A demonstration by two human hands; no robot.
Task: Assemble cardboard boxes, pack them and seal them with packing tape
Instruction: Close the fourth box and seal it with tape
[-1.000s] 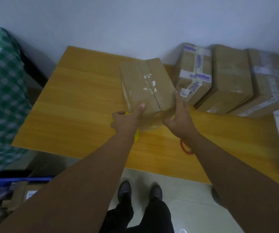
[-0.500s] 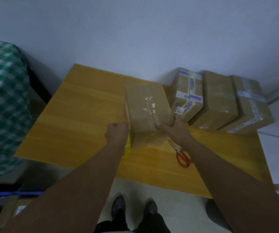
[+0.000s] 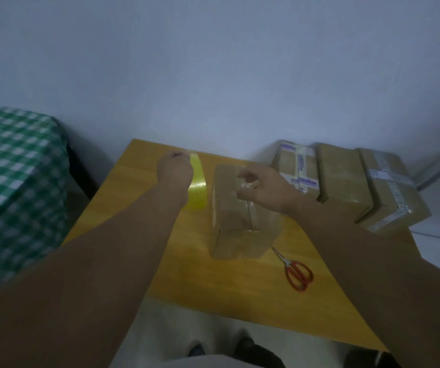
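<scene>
Head view. Cardboard box (image 3: 236,211) stands mid-tabletop (image 3: 226,288), top flaps shut, seam running toward the person.

Left hand (image 3: 174,171): fingers curled round the yellow tape roll (image 3: 198,185), held just left of the box, likely to pay out tape.

Right hand (image 3: 262,187), over the box top: thumb and forefinger pinch what looks like the tape end (image 3: 246,186), probably to lay it along the seam.

Scissors (image 3: 299,274) lie by the box's near right corner, handy for the cut.

Three sealed boxes (image 3: 340,176) are parked by the wall.

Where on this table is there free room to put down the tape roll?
The table is bare near its front edge, before the middle box and left of the scissors, and at the far left corner. Three sealed boxes crowd the far right.
</scene>
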